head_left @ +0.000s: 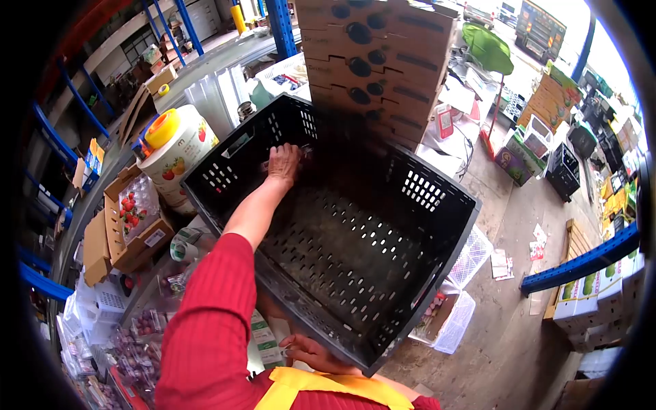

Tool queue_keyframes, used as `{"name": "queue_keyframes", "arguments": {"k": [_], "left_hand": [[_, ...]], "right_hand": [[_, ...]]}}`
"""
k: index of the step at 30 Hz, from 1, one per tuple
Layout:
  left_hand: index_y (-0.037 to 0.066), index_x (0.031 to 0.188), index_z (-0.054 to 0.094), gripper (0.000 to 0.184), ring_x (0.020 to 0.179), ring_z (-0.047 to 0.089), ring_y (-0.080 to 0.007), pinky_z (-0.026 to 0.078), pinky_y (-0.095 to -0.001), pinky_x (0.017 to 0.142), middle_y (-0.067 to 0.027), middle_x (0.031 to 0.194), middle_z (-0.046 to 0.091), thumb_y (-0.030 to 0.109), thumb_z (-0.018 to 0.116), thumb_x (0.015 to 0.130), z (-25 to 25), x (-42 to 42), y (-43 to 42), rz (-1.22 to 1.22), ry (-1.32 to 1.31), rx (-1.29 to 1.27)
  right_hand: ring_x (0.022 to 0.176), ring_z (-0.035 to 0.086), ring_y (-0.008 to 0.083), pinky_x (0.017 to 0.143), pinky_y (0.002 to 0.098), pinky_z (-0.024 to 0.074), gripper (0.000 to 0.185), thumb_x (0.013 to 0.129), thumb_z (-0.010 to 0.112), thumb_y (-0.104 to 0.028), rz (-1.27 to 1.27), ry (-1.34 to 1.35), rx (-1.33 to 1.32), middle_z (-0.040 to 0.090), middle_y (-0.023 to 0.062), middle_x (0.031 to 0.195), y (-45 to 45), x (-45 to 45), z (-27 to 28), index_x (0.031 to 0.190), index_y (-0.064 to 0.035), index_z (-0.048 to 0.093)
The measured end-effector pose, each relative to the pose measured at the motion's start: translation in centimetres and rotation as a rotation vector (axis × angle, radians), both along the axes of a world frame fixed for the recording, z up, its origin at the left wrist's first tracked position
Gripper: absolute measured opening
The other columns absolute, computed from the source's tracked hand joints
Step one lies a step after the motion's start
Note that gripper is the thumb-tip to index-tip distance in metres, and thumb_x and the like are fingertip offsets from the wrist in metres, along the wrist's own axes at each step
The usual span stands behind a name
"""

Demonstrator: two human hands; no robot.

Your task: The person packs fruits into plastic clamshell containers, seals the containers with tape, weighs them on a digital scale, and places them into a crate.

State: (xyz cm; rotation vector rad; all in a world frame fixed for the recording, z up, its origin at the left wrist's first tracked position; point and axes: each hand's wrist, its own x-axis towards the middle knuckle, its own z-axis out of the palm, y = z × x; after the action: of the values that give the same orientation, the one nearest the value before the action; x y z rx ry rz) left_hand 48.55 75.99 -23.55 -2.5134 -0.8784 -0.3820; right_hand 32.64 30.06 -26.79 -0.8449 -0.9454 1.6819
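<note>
A large black plastic crate (328, 239) with slotted walls and floor is tilted in front of me. My left hand (283, 162) reaches inside it, at the far left corner. Its fingers are closed around what looks like a small clear plastic pack (305, 151), whose contents I cannot make out. Below the crate's near edge is my right hand (313, 352), partly covered by the rim, with its visible fingers apart and nothing seen in them. Near it lie green-and-white printed labels (265, 342).
Left of the crate stand a large label roll (179, 154) with yellow tape (162, 129) on top and a cardboard box (130, 225) of strawberry-printed film. Packs of grapes (140, 335) lie lower left. Stacked cartons (376, 68) rise behind; white baskets (454, 321) sit at right.
</note>
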Motion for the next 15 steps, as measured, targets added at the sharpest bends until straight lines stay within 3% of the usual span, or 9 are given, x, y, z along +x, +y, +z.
{"name": "queue_keyframes", "arguments": {"k": [1,4,5,7,8,10,12,14,15], "left_hand": [[0.007,0.108,0.056,0.058,0.096,0.066,-0.0343,0.052,-0.0468,0.083,-0.0132,0.11,0.062,0.034,0.084,0.065,-2.0,0.1,1.8,-0.039,-0.064,0.18],[0.008,0.106,0.058,0.057,0.099,0.065,-0.0302,0.054,-0.0391,0.081,-0.0135,0.112,0.061,0.03,0.087,0.062,1.7,1.0,-2.5,0.048,0.014,-0.244],[0.007,0.111,0.056,0.067,0.103,0.064,-0.0286,0.054,-0.0362,0.081,-0.0164,0.117,0.06,0.035,0.089,0.06,-1.2,2.5,-1.5,0.131,0.111,-0.312],[0.003,0.141,0.037,0.103,0.128,0.048,-0.0367,0.043,-0.0435,0.103,-0.0255,0.135,0.047,0.056,0.082,0.066,2.0,1.1,-5.5,0.139,0.116,-0.375],[0.002,0.15,0.025,0.109,0.136,0.035,-0.0426,0.033,-0.0498,0.11,-0.0279,0.145,0.037,0.064,0.072,0.074,4.1,1.3,-5.4,0.194,0.182,-0.651],[0.001,0.145,0.037,0.086,0.133,0.042,-0.0399,0.034,-0.0465,0.111,-0.0272,0.141,0.044,0.058,0.063,0.086,8.9,-0.6,-5.4,-0.154,0.088,-1.009],[0.0,0.14,0.044,0.064,0.125,0.052,-0.0347,0.041,-0.0379,0.106,-0.0228,0.138,0.05,0.039,0.061,0.093,16.3,-8.9,-8.3,-0.573,-0.299,-0.833],[0.007,0.134,0.054,0.045,0.116,0.06,-0.0291,0.047,-0.0353,0.1,-0.0163,0.128,0.061,0.024,0.062,0.092,22.7,-19.6,-10.6,-0.613,-0.443,-0.427],[0.007,0.126,0.06,0.033,0.104,0.067,-0.023,0.052,-0.0337,0.092,-0.0137,0.115,0.068,0.019,0.06,0.095,24.7,-26.0,-11.6,-0.413,-0.554,-0.577]], "right_hand": [[0.093,0.06,0.0127,0.086,0.0272,0.046,0.027,0.101,0.052,-0.013,-0.052,-0.041,0.02,0.065,0.0064,0.095,-0.3,0.0,-2.0,0.127,-0.0042,0.049],[0.096,0.06,0.0144,0.089,0.0289,0.0457,0.027,0.102,0.05,-0.015,-0.099,-0.013,-0.067,0.065,0.0074,0.096,-1.0,0.6,-3.2,0.126,-0.0033,0.05],[0.096,0.061,0.0148,0.09,0.0293,0.0461,0.027,0.102,0.05,-0.014,-0.088,0.036,-0.176,0.064,0.0076,0.096,-1.3,0.8,-2.0,0.126,-0.0026,0.05],[0.094,0.062,0.0161,0.088,0.03,0.0472,0.025,0.101,0.049,-0.01,-0.105,0.06,-0.142,0.064,0.0091,0.099,-0.3,0.9,1.1,0.125,-0.0013,0.049],[0.094,0.061,0.0161,0.088,0.03,0.0473,0.024,0.101,0.049,-0.008,-0.094,0.114,-0.176,0.064,0.0093,0.1,0.2,0.9,2.3,0.124,-0.0014,0.05],[0.088,0.06,0.0138,0.083,0.0276,0.0479,0.021,0.1,0.047,-0.005,-0.152,0.148,-0.234,0.066,0.011,0.105,0.6,0.1,2.8,0.12,-0.0029,0.052],[0.08,0.058,0.0111,0.076,0.0246,0.0479,0.018,0.099,0.049,-0.006,-0.189,0.174,-0.232,0.068,0.0135,0.106,1.1,-0.6,3.2,0.116,-0.0036,0.054],[0.074,0.055,0.0083,0.07,0.0222,0.0471,0.015,0.099,0.05,-0.008,-0.218,0.172,-0.214,0.069,0.0149,0.105,1.5,-1.5,2.7,0.112,-0.0047,0.055],[0.073,0.054,0.0076,0.067,0.0217,0.0465,0.015,0.098,0.051,-0.007,-0.235,0.175,-0.237,0.069,0.0156,0.105,1.7,-2.1,3.3,0.113,-0.0053,0.055]]}}
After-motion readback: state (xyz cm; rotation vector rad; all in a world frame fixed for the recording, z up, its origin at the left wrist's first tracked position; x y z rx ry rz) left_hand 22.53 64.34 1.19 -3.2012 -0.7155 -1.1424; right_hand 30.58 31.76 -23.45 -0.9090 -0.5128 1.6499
